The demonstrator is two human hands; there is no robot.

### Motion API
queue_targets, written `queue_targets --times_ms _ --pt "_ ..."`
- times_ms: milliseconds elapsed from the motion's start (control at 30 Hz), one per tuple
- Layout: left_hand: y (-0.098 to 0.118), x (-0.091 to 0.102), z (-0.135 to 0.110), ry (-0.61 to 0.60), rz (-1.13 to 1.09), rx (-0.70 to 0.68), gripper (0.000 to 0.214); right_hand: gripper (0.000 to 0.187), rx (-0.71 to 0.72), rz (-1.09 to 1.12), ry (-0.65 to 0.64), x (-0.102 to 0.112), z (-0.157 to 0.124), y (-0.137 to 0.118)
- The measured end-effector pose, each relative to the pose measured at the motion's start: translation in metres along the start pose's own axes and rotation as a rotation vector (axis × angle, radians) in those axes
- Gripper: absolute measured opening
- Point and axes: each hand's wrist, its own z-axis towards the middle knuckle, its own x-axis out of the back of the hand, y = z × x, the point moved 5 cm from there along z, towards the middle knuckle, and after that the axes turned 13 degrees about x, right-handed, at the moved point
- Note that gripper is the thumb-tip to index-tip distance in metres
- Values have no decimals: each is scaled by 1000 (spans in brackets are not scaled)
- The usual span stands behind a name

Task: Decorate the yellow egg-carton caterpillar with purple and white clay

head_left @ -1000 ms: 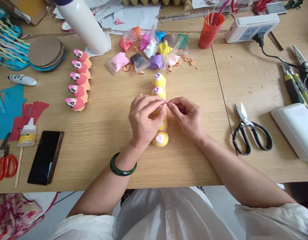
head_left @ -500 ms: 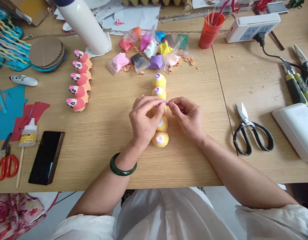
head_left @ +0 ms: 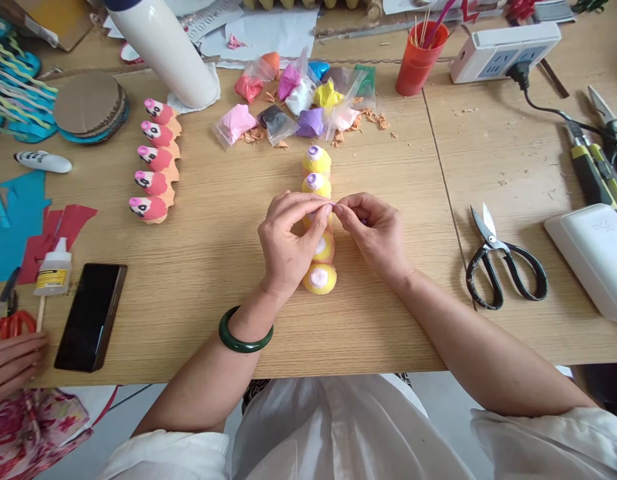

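Above a row of yellow clay-covered bumps, my left hand and my right hand meet at their fingertips. Both pinch a thin bit of purple clay between thumb and forefinger. A little more purple shows inside my right hand's curled fingers. The bumps have whitish-pink tops, and the two farthest carry purple rings. My left hand hides the middle of the row. A dark green bangle is on my left wrist.
Bagged coloured clay lies beyond the row. Pink-and-red bumps, a white bottle and a phone are leftward. Black-handled scissors lie right. Another person's hand rests near red-handled scissors.
Another person's hand has come in at the lower left, by the red-handled scissors. My hands keep nearly the same pinch, and less of the purple clay shows. The view has shifted slightly.
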Motion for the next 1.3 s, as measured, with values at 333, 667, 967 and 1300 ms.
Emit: queue_targets --times_ms 333,667,967,1300 --pt "-3 0 -1 -25 -49 115 20 58 -5 -9 -19 0 1 3" --pt "-1 1 0 3 10 56 15 56 -40 -4 -17 -1 -1 0" --pt "2 1 -1 -1 11 57 17 55 -74 92 -9 -3 -2 -2" --pt "6 -4 -2 -21 110 -165 15 54 -120 120 -14 -3 -1 0"
